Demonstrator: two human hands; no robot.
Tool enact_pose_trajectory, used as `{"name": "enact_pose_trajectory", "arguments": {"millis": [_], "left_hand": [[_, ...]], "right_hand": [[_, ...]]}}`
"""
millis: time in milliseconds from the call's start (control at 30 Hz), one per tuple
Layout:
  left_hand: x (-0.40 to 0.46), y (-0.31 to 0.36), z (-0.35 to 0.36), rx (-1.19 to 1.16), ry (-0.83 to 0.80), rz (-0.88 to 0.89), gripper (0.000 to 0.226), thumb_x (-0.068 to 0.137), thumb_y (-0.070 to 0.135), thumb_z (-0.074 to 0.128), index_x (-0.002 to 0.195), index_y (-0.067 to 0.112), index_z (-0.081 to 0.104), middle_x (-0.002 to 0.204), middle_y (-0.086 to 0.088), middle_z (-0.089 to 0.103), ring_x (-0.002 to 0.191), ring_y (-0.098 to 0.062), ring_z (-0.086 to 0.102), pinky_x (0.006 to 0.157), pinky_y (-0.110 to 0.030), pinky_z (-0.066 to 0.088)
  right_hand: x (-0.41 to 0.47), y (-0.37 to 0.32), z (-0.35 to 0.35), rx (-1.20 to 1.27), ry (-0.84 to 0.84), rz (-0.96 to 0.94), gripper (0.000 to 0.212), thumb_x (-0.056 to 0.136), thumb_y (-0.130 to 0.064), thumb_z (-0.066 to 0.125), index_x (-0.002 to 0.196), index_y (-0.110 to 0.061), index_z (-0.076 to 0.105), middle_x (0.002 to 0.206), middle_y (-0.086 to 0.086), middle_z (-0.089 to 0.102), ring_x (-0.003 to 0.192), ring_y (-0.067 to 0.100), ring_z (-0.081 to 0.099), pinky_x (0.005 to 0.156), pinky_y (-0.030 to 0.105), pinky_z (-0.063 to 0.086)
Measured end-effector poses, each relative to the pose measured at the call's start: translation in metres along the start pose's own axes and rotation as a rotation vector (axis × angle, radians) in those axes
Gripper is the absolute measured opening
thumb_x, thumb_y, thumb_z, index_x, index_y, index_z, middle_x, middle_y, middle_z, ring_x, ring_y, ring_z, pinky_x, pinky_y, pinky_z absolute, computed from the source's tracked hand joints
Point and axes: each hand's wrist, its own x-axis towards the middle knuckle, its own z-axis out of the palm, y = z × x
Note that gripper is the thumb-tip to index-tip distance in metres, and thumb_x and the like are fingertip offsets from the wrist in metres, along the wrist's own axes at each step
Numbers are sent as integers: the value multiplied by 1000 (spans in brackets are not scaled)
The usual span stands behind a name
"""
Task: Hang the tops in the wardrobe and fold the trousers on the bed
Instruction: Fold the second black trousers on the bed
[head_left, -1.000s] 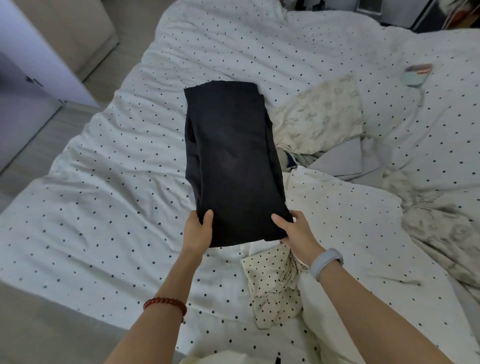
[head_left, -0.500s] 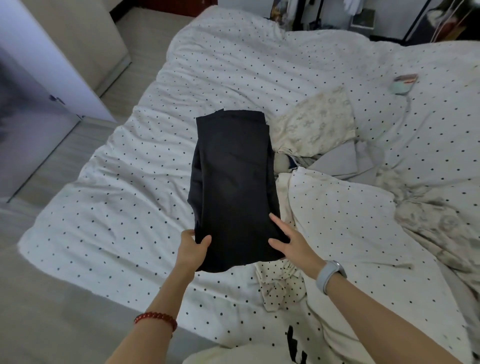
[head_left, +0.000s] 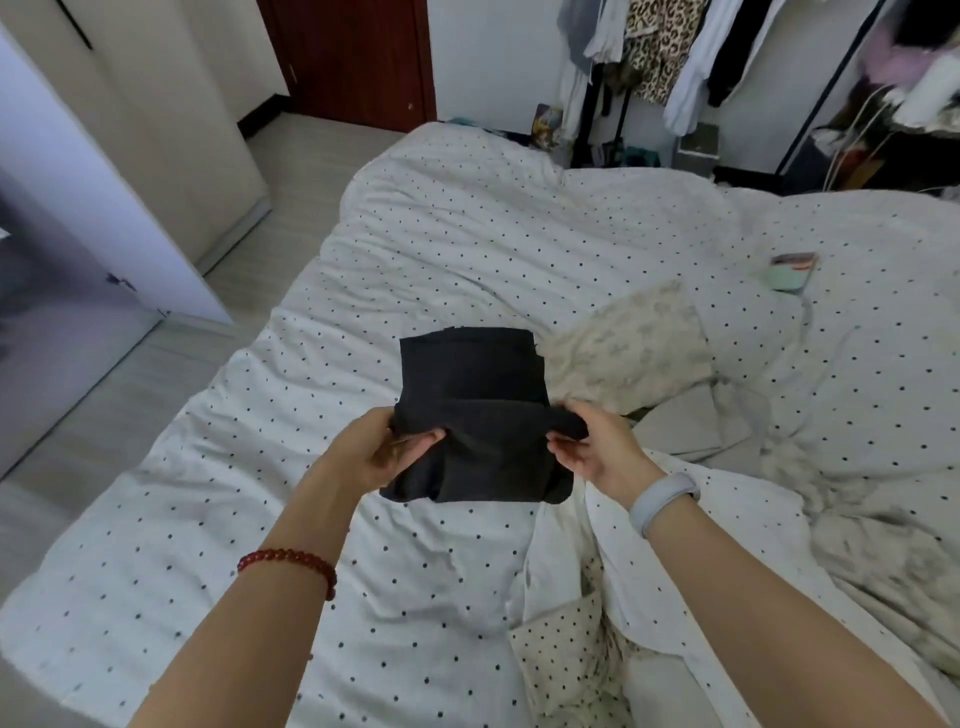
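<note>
Black folded trousers (head_left: 475, 382) hang above the dotted bed (head_left: 457, 239), doubled over at their middle fold. My left hand (head_left: 376, 449) grips the left end of that fold, thumb on top. My right hand (head_left: 597, 449) grips the right end, fingers curled round the cloth. The lower half of the trousers droops below my hands. A cream patterned garment (head_left: 639, 343) lies folded on the bed just right of the trousers. More light garments (head_left: 691, 519) lie crumpled under my right forearm.
A wardrobe door (head_left: 104, 197) stands open at the left, over the wooden floor. A clothes rack (head_left: 654, 47) with hanging garments stands behind the bed. A small green-and-red packet (head_left: 792, 270) lies at the bed's right. A dark red door (head_left: 353, 57) is at the back.
Both hands have lifted the near end of the trousers and folded it over, halving their length. My view has tilted up, bringing the rack and the door into sight.
</note>
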Motion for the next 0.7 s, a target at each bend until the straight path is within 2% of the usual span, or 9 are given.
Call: {"name": "enact_pose_trajectory", "arguments": {"millis": [100, 167, 300, 400, 467, 533, 600, 633, 700], "left_hand": [[33, 31, 19, -58, 2, 3, 23, 92, -2, 42, 107, -7, 59, 73, -22, 69, 62, -28, 70, 52, -34, 58], [58, 45, 30, -101, 11, -15, 28, 92, 0, 44, 117, -7, 54, 83, -24, 66, 74, -31, 68, 49, -37, 57], [101, 61, 39, -100, 22, -32, 35, 94, 8, 47, 127, -5, 47, 97, -26, 61, 87, -32, 62, 51, -36, 58], [128, 70, 38, -90, 23, 19, 42, 97, 18, 45, 135, 2, 42, 112, -22, 59, 89, -32, 62, 72, -36, 58], [144, 67, 38, -49, 81, 207, 47, 98, 21, 41, 143, 11, 32, 123, -15, 54, 98, -28, 60, 88, -36, 51], [141, 47, 38, 215, 201, 508, 51, 98, 19, 41, 147, 22, 26, 120, -1, 53, 105, -14, 53, 95, -29, 43], [136, 7, 33, 764, 279, 916, 49, 97, 18, 38, 145, 24, 29, 134, 7, 45, 125, -8, 40, 106, -28, 32], [139, -18, 27, 1040, 267, 1095, 49, 96, 18, 36, 144, 23, 31, 142, 3, 41, 133, -12, 33, 110, -33, 29], [151, -60, 14, 1412, 251, 1267, 48, 92, 22, 34, 140, 20, 34, 145, -7, 41, 137, -23, 28, 109, -47, 30]], "right_hand": [[33, -29, 23, 75, 14, 30, 14, 92, -13, 51, 83, -5, 56, 71, 15, 54, 62, 20, 53, 40, 19, 49], [63, -42, 36, 79, 25, 51, 15, 94, -12, 49, 84, -2, 55, 73, 15, 54, 63, 21, 54, 41, 20, 51], [117, -54, 59, 83, 44, 87, 22, 95, -15, 46, 112, -2, 53, 76, 14, 54, 64, 19, 54, 47, 25, 54], [145, -61, 71, 82, 36, 66, 34, 97, -18, 42, 127, -2, 47, 81, 16, 56, 70, 21, 56, 65, 29, 53], [159, -59, 76, 48, 2, -23, 40, 98, -20, 39, 135, -6, 39, 97, 16, 59, 85, 23, 59, 80, 32, 50], [160, -42, 72, -138, 2, -263, 43, 100, -18, 36, 142, -13, 32, 119, 11, 56, 103, 20, 56, 95, 31, 45], [149, -9, 61, -451, 79, -669, 41, 98, -13, 37, 139, -16, 39, 123, 0, 53, 113, 14, 51, 101, 21, 37], [143, 10, 53, -630, 116, -892, 39, 97, -11, 38, 135, -14, 45, 122, -2, 52, 115, 11, 49, 100, 17, 35], [141, 52, 39, -961, 119, -1167, 40, 92, -15, 40, 130, -10, 51, 123, 1, 53, 116, 12, 47, 100, 19, 35]]}}
